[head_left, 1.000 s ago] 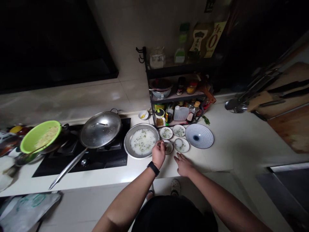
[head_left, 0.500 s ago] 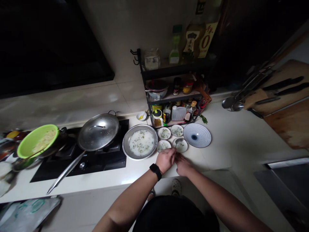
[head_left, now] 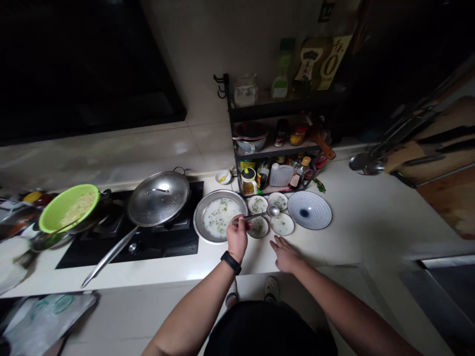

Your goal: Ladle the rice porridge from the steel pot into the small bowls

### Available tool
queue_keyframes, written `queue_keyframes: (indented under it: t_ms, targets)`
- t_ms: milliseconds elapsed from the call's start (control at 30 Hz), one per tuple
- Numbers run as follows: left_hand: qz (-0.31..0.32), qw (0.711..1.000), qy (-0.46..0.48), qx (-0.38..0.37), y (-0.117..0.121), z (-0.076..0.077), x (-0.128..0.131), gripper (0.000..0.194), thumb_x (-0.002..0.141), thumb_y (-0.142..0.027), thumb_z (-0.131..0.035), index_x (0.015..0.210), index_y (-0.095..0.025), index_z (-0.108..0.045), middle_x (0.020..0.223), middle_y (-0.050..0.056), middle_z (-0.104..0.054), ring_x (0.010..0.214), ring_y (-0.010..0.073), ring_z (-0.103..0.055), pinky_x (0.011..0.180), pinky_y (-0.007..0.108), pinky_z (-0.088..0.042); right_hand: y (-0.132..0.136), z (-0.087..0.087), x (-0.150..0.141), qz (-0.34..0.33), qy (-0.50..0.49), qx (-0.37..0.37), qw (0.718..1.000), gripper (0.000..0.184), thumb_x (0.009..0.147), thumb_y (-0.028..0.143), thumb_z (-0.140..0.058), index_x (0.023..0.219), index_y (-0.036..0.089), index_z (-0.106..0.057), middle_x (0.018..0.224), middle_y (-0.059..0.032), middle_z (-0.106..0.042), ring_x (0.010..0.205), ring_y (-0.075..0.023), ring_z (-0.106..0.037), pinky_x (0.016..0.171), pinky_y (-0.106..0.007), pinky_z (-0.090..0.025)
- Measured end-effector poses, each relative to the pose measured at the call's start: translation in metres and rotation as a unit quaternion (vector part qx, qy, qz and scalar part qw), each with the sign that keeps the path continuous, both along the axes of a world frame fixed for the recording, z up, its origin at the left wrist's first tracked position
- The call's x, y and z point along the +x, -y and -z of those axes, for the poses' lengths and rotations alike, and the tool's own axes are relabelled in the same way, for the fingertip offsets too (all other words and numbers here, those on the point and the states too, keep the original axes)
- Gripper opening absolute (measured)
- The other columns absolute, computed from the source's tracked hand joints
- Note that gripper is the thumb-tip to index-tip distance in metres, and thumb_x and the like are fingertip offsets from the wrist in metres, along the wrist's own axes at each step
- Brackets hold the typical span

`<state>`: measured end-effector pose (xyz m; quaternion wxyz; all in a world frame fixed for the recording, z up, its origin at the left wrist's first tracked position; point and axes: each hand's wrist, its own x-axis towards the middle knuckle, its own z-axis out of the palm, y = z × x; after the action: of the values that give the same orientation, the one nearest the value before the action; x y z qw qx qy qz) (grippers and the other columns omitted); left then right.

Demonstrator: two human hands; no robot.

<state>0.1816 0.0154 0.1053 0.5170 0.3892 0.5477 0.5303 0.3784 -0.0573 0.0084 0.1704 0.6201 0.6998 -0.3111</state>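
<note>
My left hand (head_left: pixel 238 240), with a dark watch on its wrist, pinches the handle of a metal spoon (head_left: pixel 273 211). The spoon's round bowl hangs over the small white dishes. Several of these stand close together; the front right dish (head_left: pixel 282 224) and the front left dish (head_left: pixel 259 227) both contain white liquid with green bits. Left of them is a metal basin (head_left: pixel 197 220) of the same milky liquid, partly behind my left fingers. My right hand (head_left: pixel 285 254) rests on the counter just in front of the front right dish, fingers stretched out and holding nothing.
A patterned blue-and-white bowl (head_left: pixel 315 210) stands right of the dishes. Behind is a black rack (head_left: pixel 274 153) with bottles and jars. On the stove (head_left: pixel 148 254) sits a lidded pan (head_left: pixel 159 198), its handle jutting forward; a green basin (head_left: pixel 48 217) is farther left.
My left hand has lifted the spoon out of the front right dish and moved left toward the basin. My right hand has come away from the left one, fingers now extended.
</note>
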Motion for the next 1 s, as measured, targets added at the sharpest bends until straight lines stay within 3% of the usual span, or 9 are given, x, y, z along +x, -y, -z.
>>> queue_keyframes:
  t_ms: [200, 333, 500, 767, 1000]
  targets:
    - [-0.116, 0.992, 0.049, -0.025, -0.008, 0.006, -0.065, 0.049, 0.086, -0.054, -0.067, 0.109, -0.012, -0.059, 0.075, 0.007, -0.074, 0.069, 0.0236, -0.075, 0.071, 0.038, -0.062, 0.000, 0.001, -0.001, -0.007, 0.022, 0.003, 1.000, 0.095, 0.073, 0.023, -0.059, 0.161, 0.010, -0.027, 0.171, -0.0132, -0.007, 0.157, -0.0331, -0.008, 0.126, -0.042, -0.009]
    - [-0.167, 0.986, 0.003, -0.022, -0.008, 0.017, -0.107, 0.047, 0.085, -0.055, -0.067, 0.107, -0.013, -0.061, 0.072, 0.006, -0.073, 0.068, 0.0241, -0.076, 0.068, 0.036, -0.061, 0.000, 0.005, -0.002, -0.015, 0.042, 0.008, 0.999, 0.095, 0.072, 0.024, -0.059, 0.161, 0.011, -0.027, 0.171, -0.0123, -0.009, 0.157, -0.0324, -0.010, 0.126, -0.044, -0.010]
    - [-0.184, 0.980, -0.072, -0.034, -0.006, 0.030, -0.143, 0.044, 0.086, -0.055, -0.065, 0.103, -0.014, -0.066, 0.078, 0.009, -0.075, 0.068, 0.0237, -0.076, 0.067, 0.034, -0.061, -0.001, 0.005, -0.003, -0.036, 0.066, 0.012, 0.997, 0.092, 0.073, 0.023, -0.058, 0.160, 0.009, -0.029, 0.171, -0.0154, -0.013, 0.157, -0.0330, -0.013, 0.126, -0.042, -0.012]
    - [-0.128, 0.983, -0.128, 0.023, 0.002, 0.055, -0.159, 0.044, 0.087, -0.058, -0.063, 0.104, -0.017, -0.070, 0.083, 0.010, -0.076, 0.076, 0.0247, -0.076, 0.074, 0.035, -0.060, -0.003, 0.006, -0.007, -0.039, 0.089, 0.010, 0.995, 0.093, 0.072, 0.025, -0.057, 0.160, 0.010, -0.029, 0.170, -0.0136, -0.014, 0.157, -0.0323, -0.014, 0.126, -0.044, -0.013]
    - [-0.164, 0.985, -0.038, -0.038, -0.003, 0.064, -0.155, 0.045, 0.083, -0.059, -0.067, 0.098, -0.017, -0.066, 0.078, 0.008, -0.074, 0.065, 0.0230, -0.074, 0.065, 0.035, -0.060, -0.003, -0.001, -0.011, -0.037, 0.085, 0.007, 0.996, 0.091, 0.073, 0.023, -0.057, 0.159, 0.005, -0.031, 0.169, -0.0181, -0.014, 0.156, -0.0331, -0.014, 0.127, -0.040, -0.013]
